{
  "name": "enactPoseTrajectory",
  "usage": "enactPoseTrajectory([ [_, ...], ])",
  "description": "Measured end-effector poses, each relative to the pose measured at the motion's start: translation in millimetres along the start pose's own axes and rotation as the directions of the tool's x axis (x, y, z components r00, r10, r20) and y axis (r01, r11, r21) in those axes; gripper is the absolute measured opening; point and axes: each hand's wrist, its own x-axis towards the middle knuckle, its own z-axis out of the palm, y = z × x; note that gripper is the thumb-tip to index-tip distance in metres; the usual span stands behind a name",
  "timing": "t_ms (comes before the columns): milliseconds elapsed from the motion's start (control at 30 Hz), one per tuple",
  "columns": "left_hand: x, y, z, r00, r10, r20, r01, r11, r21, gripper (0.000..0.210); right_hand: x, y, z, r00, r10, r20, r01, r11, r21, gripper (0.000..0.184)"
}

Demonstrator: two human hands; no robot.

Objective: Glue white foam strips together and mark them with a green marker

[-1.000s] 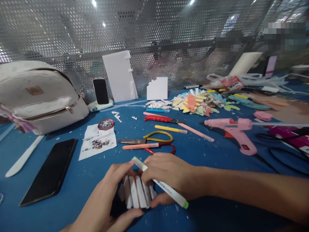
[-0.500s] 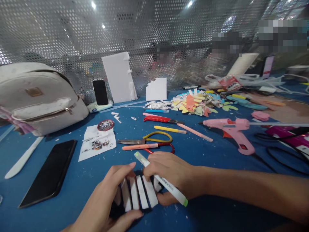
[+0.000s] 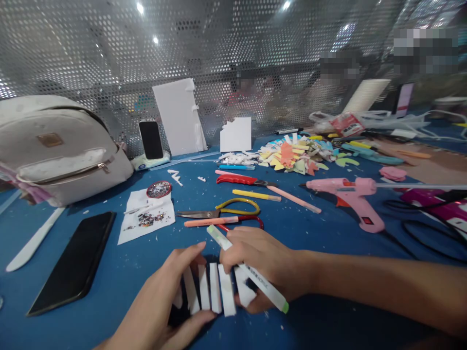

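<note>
Several white strips [image 3: 215, 289], perhaps foam or card, stand side by side in a row at the front of the blue table. My left hand [image 3: 156, 296] is curled around the row's left end, thumb at the near side and fingers at the far side. At the right end, fingers of my right hand [image 3: 268, 260] touch the strips and a white piece [image 3: 243, 287]. That hand also keeps hold of a white marker [image 3: 268, 289] with light green ends, lying slantwise across it. Just beyond are scissors [image 3: 204, 214] with yellow and red handles and an orange marker [image 3: 209, 221].
A black phone [image 3: 75, 262] and white plastic knife [image 3: 34, 240] lie left, before a backpack [image 3: 65, 146]. Glitter-like bits cover a paper [image 3: 131, 233]. Right are a red-handled cutter [image 3: 237, 179], pink glue gun [image 3: 361, 194] and cord. Colourful scraps [image 3: 292, 153] are heaped behind.
My right hand has shifted slightly, and the marker has moved a little right. The strips at the right stand more upright, and more of the white end piece shows.
</note>
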Motion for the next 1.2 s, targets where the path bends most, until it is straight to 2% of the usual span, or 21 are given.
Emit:
enactPoseTrajectory([
  [133,0.3,2.4,-2.0,0.996,0.046,-0.078,-0.051,0.996,-0.07,0.058,1.5,-0.7,-0.7,1.0,0.016,0.022,-0.015,1.0,-0.026,0.026],
  [233,0.3,3.9,-4.0,0.995,0.051,-0.09,-0.059,0.994,-0.088,0.06,2.9,-3.4,-1.6,0.999,0.024,0.029,-0.022,0.999,-0.043,0.022],
  [433,-2.3,-1.7,0.0,0.999,0.04,-0.018,-0.04,0.999,0.023,0.062,2.9,-5.0,-3.4,0.996,0.046,0.081,-0.038,0.995,-0.097,0.024],
  [533,-3.4,-3.7,3.1,0.999,0.045,0.003,-0.045,0.991,0.126,0.064,2.2,-3.9,-2.8,0.998,0.042,0.056,-0.037,0.996,-0.082,0.022],
  [633,-1.3,-1.0,2.2,0.999,0.036,0.017,-0.038,0.987,0.157,0.064,2.0,-3.0,-2.0,0.999,0.038,0.027,-0.037,0.998,-0.052,0.022],
  [833,0.5,-1.2,0.9,0.995,-0.02,0.094,0.007,0.99,0.141,0.062,2.5,-3.1,-2.6,0.998,0.055,0.02,-0.054,0.998,-0.018,0.025],
  [1200,-4.7,-7.0,6.1,0.987,-0.075,0.139,0.062,0.993,0.097,0.063,4.4,-4.1,0.8,0.997,0.055,-0.048,-0.056,0.998,-0.02,0.022],
])
